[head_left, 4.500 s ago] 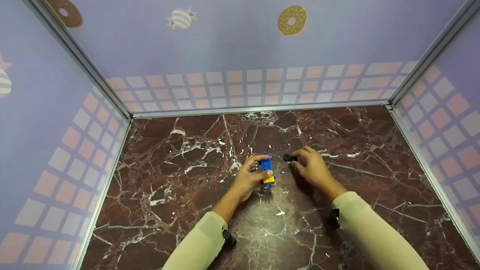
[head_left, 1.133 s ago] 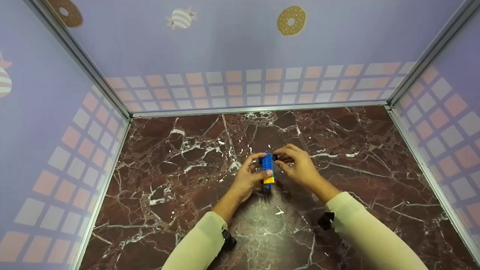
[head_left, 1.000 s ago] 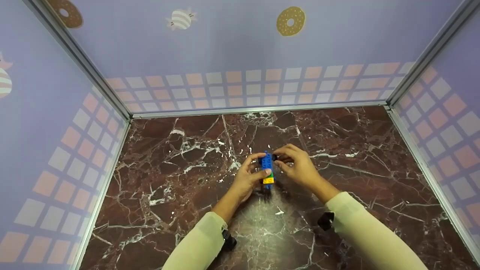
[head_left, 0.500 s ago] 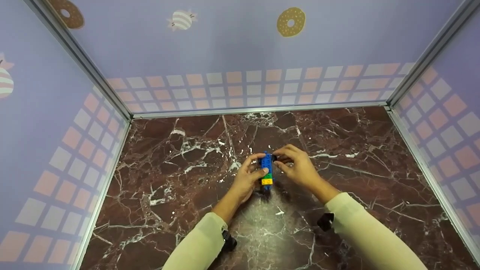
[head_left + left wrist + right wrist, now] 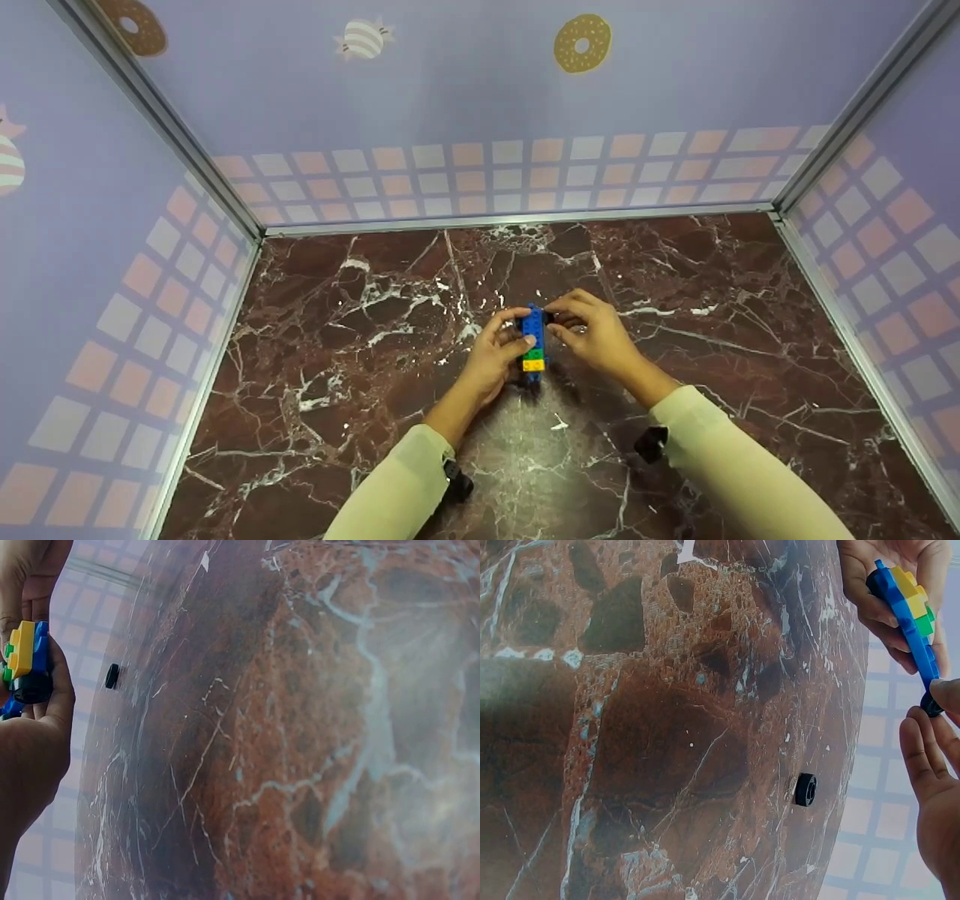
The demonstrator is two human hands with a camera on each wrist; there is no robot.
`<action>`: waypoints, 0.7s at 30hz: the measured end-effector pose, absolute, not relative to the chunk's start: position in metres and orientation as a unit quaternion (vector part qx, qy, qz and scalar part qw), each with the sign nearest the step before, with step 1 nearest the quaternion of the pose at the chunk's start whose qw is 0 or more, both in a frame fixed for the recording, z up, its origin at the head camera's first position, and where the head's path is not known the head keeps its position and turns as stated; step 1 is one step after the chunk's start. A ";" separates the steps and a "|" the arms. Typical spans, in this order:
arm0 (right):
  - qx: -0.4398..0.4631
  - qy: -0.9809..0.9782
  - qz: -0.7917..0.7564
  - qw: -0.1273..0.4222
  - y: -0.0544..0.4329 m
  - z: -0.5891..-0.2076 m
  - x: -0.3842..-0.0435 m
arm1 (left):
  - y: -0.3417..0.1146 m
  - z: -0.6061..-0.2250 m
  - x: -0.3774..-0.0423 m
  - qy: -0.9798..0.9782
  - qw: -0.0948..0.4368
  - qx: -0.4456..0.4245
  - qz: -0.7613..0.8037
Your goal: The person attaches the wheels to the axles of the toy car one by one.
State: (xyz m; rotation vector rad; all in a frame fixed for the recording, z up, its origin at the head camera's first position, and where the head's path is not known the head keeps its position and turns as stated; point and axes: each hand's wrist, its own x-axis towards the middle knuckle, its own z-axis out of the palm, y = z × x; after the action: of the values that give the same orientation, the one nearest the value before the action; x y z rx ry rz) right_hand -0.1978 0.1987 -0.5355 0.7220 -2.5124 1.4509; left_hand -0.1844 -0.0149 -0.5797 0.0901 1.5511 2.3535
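Note:
My left hand [image 5: 487,361] grips a toy car of building bricks [image 5: 532,326], thumb on top and a finger at its far end. A long blue base carries a green brick [image 5: 537,354] and a yellow brick [image 5: 533,365] towards the near end. Fingertips of my right hand [image 5: 600,334] pinch a black wheel [image 5: 932,703] against the right side of the car's far end. Another black wheel [image 5: 32,688] sits at the near end in the left wrist view. A loose black wheel [image 5: 805,790] stands on the table in both wrist views, hidden in the head view.
Dark red marbled table [image 5: 360,420] lies under both hands. Purple printed panels with pale squares [image 5: 480,90] enclose it at the back and both sides, with metal strips along the edges.
Since the oldest frame, my right hand has moved left, bringing a wheel to the car's side. In the last second the car has turned slightly in my left hand, showing more green.

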 end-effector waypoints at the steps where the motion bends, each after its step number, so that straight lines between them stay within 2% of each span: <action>1: 0.242 -0.837 0.484 0.077 0.199 -0.536 -0.198 | -0.015 -0.580 -0.184 0.543 0.159 0.031 0.824; 21: 0.253 -0.837 0.477 0.090 0.197 -0.535 -0.199 | -0.015 -0.580 -0.184 0.546 0.131 0.046 0.826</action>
State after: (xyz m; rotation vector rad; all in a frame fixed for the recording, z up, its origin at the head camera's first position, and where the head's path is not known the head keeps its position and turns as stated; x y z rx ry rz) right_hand -0.1992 0.1967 -0.5354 0.7530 -2.4887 1.4171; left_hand -0.1841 -0.0152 -0.5804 0.1345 1.5869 2.3983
